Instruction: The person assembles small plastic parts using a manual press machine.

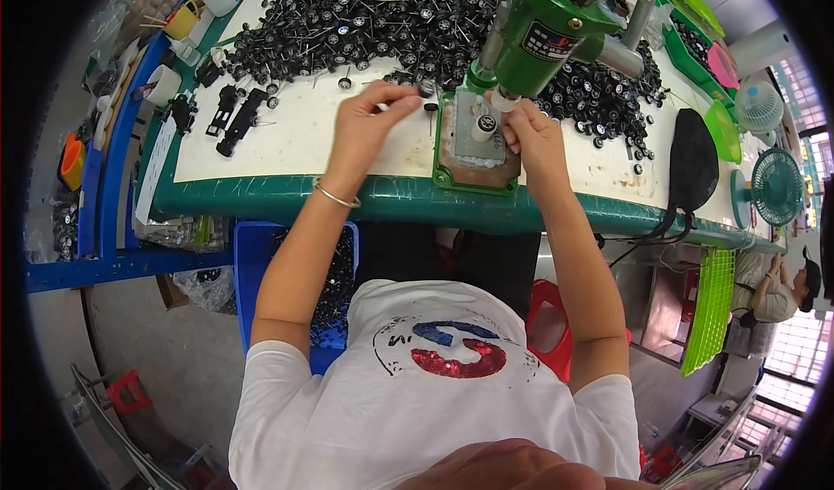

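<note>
My left hand [365,129] is raised over the table left of the press, thumb and forefinger pinched at a small blurred black toy wheel [426,89]. Just below those fingertips is another wheel on a thin metal axle [430,108]. My right hand [534,134] is closed at the right side of the green hand press [543,38], its fingertips next to the white post; whatever they pinch is hidden. On top of that post [484,129], under the press ram [504,101], sits a wheel with a silvery hub [487,122].
A large heap of black wheels and axles [373,21] covers the table's back. Black toy chassis [241,121] lie at left, a black cloth item [692,160] at right. A blue bin [252,268] stands below the table edge. Another person [782,294] is at far right.
</note>
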Motion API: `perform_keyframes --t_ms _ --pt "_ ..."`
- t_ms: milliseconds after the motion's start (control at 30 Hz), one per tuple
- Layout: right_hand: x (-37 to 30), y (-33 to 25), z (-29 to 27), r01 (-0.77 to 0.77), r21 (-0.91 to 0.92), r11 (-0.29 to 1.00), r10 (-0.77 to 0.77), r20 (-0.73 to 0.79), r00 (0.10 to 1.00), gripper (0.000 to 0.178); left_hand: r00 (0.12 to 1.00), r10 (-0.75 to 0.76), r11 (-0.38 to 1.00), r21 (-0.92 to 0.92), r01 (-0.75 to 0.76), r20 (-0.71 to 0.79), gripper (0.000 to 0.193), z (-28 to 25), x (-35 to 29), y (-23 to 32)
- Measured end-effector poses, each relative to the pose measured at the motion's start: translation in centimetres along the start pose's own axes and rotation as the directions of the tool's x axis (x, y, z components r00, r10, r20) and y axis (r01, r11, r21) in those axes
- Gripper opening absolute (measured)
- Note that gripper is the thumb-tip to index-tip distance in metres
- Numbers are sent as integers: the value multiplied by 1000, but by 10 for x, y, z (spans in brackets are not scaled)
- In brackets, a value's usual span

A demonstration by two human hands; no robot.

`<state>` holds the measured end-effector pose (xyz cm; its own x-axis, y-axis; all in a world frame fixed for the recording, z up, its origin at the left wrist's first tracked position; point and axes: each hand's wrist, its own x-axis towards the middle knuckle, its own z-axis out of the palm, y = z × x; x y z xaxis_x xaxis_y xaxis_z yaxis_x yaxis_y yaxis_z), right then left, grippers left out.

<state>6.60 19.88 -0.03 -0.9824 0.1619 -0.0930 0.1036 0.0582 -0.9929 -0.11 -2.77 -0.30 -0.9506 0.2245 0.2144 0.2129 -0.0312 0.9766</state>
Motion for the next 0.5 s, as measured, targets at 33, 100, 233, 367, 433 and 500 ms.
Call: perform_keyframes --t_ms 33,100,233,367,433,500 --pt "-3 -7 1 48 60 997 -43 -70 997 24 998 33 999 21 -34 52 12 8 -3 5" --pt "-5 -21 1 100 115 988 -84 -138 987 25 986 107 994 -17 -106 124 11 23 -7 9" --pt "-3 -41 -24 226 174 958 -179 -249 952 28 953 232 969 38 -243 195 11 48 -4 15" --pt "5 -57 -50 337 261 904 -251 -313 916 26 958 225 974 -14 -226 178 10 62 -2 16" --pt "13 -63 -70 404 224 887 -343 -265 901 26 969 189 980 -85 -178 157 11 68 -1 13" --pt "18 -91 -66 437 212 874 -379 -266 887 29 979 116 987 -130 -95 165 11 71 -2 15"
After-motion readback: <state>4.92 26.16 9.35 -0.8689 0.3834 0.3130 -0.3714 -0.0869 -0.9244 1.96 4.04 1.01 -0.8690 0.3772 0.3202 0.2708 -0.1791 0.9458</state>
